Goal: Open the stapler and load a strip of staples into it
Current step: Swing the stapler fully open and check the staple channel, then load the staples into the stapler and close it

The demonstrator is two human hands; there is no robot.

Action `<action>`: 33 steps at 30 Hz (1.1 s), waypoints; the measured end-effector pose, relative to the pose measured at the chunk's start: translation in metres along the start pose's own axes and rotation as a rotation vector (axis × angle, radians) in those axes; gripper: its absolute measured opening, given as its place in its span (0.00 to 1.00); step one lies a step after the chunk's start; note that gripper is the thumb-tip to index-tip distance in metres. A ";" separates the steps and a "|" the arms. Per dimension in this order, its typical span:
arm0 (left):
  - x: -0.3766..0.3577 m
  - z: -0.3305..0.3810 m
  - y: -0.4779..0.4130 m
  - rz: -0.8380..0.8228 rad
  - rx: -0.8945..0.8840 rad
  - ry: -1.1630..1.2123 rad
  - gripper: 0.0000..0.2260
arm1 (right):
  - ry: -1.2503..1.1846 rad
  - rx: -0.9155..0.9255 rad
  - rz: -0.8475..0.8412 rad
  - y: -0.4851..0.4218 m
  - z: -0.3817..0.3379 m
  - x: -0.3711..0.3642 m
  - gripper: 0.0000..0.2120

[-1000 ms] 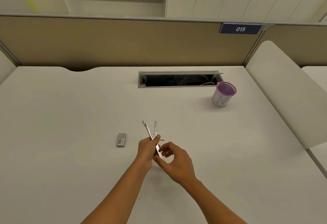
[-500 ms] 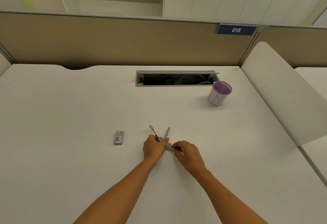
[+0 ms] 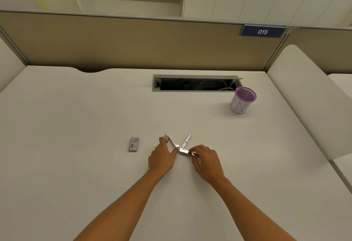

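Observation:
A small silver stapler [image 3: 180, 145] lies opened on the white desk [image 3: 76, 117], its arms spread in a V with one pointing up-left and one up-right. My left hand [image 3: 162, 157] grips the left arm near the hinge, thumb and fingers on it. My right hand [image 3: 204, 159] pinches the stapler's lower right end between thumb and fingers. A small grey staple box [image 3: 133, 144] lies flat on the desk to the left of my left hand, apart from it. No loose staple strip is visible.
A purple-rimmed mesh pen cup [image 3: 242, 100] stands at the back right. Behind the stapler is an open cable hatch [image 3: 196, 83] in the desk. A beige partition [image 3: 133, 44] closes the far edge, and a white divider [image 3: 304, 103] rises at the right.
The stapler has come down from being held above the desk to resting on it. Both hands moved apart, my right hand shifting to the stapler's right end. The arms are spread wider.

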State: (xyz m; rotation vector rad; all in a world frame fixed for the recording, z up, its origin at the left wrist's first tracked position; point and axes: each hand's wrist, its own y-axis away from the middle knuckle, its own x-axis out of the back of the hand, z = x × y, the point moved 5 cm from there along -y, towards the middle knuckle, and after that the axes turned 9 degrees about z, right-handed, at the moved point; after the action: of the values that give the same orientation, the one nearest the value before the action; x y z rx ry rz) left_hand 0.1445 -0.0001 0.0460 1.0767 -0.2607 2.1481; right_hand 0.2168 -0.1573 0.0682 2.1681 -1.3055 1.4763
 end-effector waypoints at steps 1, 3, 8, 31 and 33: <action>0.006 -0.004 0.000 0.040 -0.037 0.028 0.20 | -0.003 0.019 0.013 0.000 -0.003 -0.001 0.12; 0.021 -0.015 0.000 0.154 -0.139 0.030 0.16 | -0.022 0.055 0.024 0.000 -0.011 -0.004 0.13; 0.055 -0.055 -0.004 0.339 -0.234 -0.211 0.19 | -0.113 0.138 0.037 0.002 -0.035 -0.017 0.14; 0.076 -0.138 0.031 0.142 -0.488 -0.128 0.23 | -0.186 0.173 -0.303 0.038 -0.068 -0.091 0.24; 0.076 -0.137 0.032 0.129 -0.499 -0.118 0.19 | -0.198 0.149 -0.281 0.038 -0.069 -0.091 0.24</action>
State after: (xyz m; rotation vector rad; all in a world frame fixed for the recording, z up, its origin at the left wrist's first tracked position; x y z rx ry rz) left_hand 0.0076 0.0789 0.0218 0.9083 -0.8906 1.9748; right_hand 0.1342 -0.0885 0.0141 2.5256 -0.9172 1.3131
